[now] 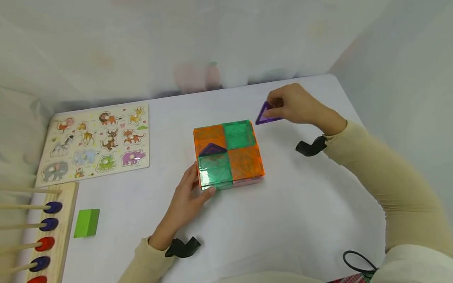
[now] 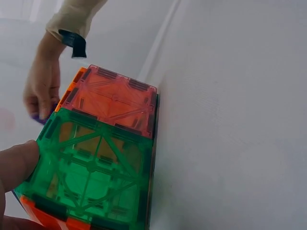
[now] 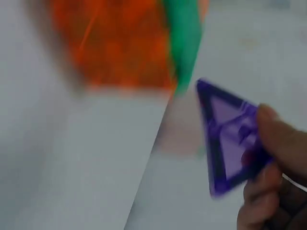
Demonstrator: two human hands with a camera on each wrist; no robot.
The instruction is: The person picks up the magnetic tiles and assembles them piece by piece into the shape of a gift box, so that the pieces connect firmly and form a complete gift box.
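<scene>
A low square box of translucent magnetic tiles point(image 1: 246, 162) rests on the table, its top a checker of orange and green squares. My left hand point(image 1: 186, 200) holds its near left corner, thumb on the front side and fingers along the left side. On top stands a purple triangle tile point(image 1: 211, 149), near the left edge. Off the box's far right corner, my right hand point(image 1: 295, 104) pinches another purple triangle tile point(image 3: 228, 139) between thumb and fingers, in the air. The left wrist view shows the box's green side tile point(image 2: 91, 167) beside a pink one point(image 2: 115, 98).
An animal peg puzzle board point(image 1: 97, 143) lies at the far left. Nearer me stand a wooden bead frame point(image 1: 67, 220) with blue and red beads and a green block point(image 1: 86, 223). A black cord loop point(image 1: 359, 261) shows at the lower right. Behind the table hangs a pale curtain.
</scene>
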